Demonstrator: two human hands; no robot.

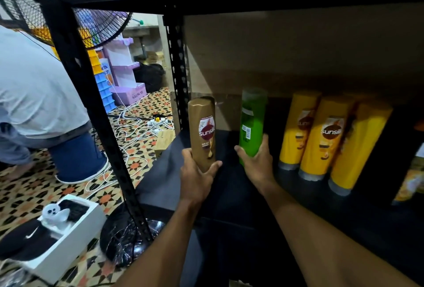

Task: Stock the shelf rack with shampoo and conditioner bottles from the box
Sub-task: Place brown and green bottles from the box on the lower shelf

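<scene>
Mid-task, judging by the shelf. Already stocked: row of yellow bottles (325, 135), upright, on the right of the shelf board (229, 192). In left hand (197, 172), gripped round the lower body: brown bottle (203, 130), upright, near the rack post (176, 69). In right hand (257, 163), gripped likewise: green bottle (251, 124), upright, back label showing, between brown bottle and yellow row. Both low over the board; seated or not, cannot tell. Bare board around and in front, room for more. Box out of view, so remaining stock unknown.
</scene>
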